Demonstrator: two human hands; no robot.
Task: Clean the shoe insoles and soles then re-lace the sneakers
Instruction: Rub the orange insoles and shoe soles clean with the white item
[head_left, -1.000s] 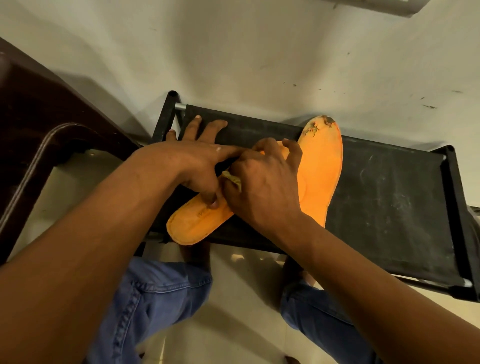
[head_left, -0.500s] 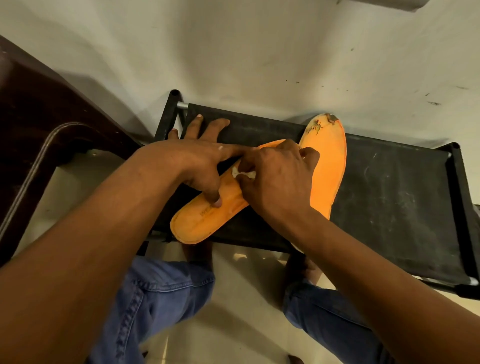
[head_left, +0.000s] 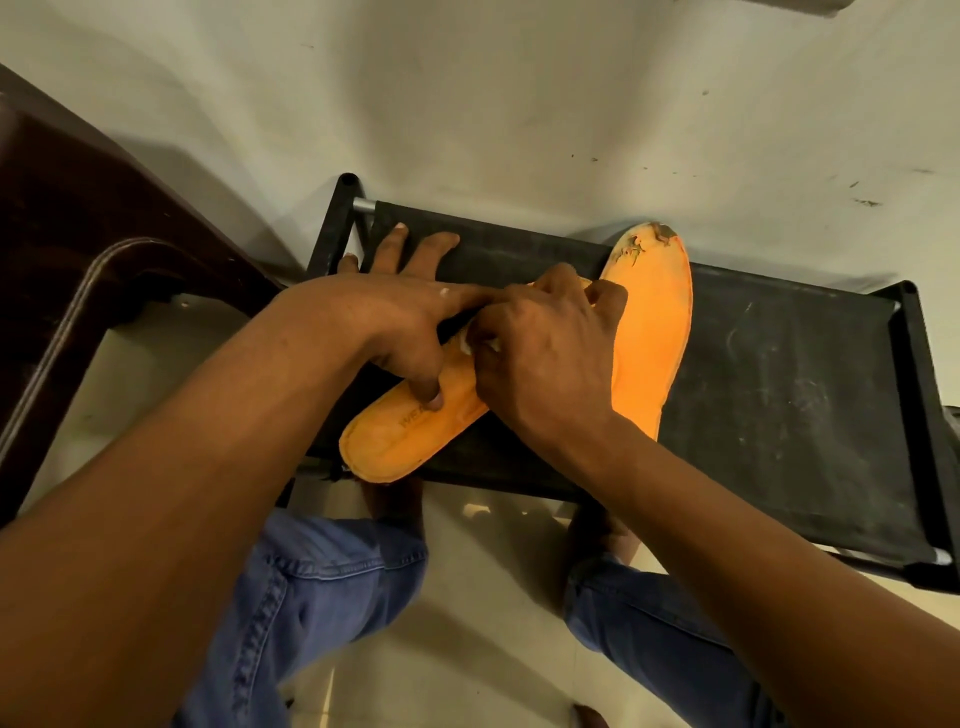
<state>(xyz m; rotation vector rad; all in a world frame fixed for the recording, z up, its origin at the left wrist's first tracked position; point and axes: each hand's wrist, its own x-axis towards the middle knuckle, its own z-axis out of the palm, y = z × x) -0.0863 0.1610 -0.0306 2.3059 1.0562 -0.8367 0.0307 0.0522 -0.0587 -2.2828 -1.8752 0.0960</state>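
Note:
Two orange insoles lie on a black fabric rack (head_left: 779, 395). The near insole (head_left: 400, 436) lies slanted, heel hanging over the rack's front edge. The far insole (head_left: 654, 332) lies lengthwise behind it, its toe end worn and dirty. My left hand (head_left: 384, 322) presses the near insole down with its thumb, and its fingers are spread flat on the rack. My right hand (head_left: 545, 353) grips a small white wad of cloth or tissue (head_left: 475, 340) against the near insole's middle. No sneakers or laces are in view.
A pale scuffed wall (head_left: 519, 104) rises right behind the rack. A dark brown wooden piece of furniture (head_left: 78, 249) stands at the left. My legs in blue jeans (head_left: 311, 613) are below, over a light tiled floor.
My right hand has slid the wad up the near insole, away from the heel end toward the middle. My left hand has stayed pressing in the same place.

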